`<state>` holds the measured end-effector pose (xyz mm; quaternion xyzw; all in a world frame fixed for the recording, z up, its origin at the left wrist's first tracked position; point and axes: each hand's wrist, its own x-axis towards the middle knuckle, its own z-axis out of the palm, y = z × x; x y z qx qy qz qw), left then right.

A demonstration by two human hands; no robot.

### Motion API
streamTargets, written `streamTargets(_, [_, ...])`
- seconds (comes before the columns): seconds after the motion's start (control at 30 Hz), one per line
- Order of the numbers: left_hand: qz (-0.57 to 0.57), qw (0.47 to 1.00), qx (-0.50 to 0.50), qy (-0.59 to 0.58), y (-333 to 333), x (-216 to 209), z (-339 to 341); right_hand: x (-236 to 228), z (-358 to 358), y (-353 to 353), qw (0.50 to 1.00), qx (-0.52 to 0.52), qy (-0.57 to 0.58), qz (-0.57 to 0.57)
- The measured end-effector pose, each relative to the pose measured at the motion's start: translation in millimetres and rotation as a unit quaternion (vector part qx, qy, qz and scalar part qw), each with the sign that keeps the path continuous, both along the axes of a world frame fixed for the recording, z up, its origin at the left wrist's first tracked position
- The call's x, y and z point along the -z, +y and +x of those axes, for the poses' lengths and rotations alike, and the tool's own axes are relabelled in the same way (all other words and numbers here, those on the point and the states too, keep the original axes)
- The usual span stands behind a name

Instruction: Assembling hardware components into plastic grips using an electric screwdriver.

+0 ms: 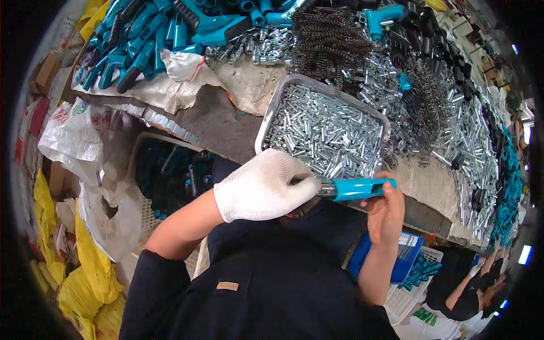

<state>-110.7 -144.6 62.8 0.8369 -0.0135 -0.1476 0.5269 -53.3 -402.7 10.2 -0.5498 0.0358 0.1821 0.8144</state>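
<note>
Level in front of me is a teal plastic handle housing, a tube with a long slot and a dark metallic section at its left end. My left hand, in a white knit glove, is closed around that left end. The bare fingers of my right hand pinch the teal right end. Just beyond both hands, a metal tray rests on the bench, filled with small silver pins. What lies inside the left fist is hidden.
Teal and black handle parts are heaped at the far left. Coil springs and loose metal rods cover the far and right bench. Below sit a crate of parts and a blue box. Another person is at right.
</note>
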Motion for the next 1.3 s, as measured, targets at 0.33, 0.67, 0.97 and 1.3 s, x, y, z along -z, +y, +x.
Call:
streamTargets(0.33, [0.061,0.997,-0.033,0.042,-21,23,-2,8,-9,4,0.979,-0.177,0.093,0.034])
streamTargets(0.67, [-0.175,0.978,-0.001,0.113,-22,20,-5,-4,-8,35,0.972,-0.228,0.038,-0.035])
streamTargets(0.97, [-0.176,0.960,-0.199,0.084,4,29,-14,11,42,72,0.733,-0.119,-0.458,-0.488])
streamTargets(1.3, [-0.154,0.964,-0.214,0.032,6,39,-13,-2,29,78,0.884,-0.104,-0.315,-0.330])
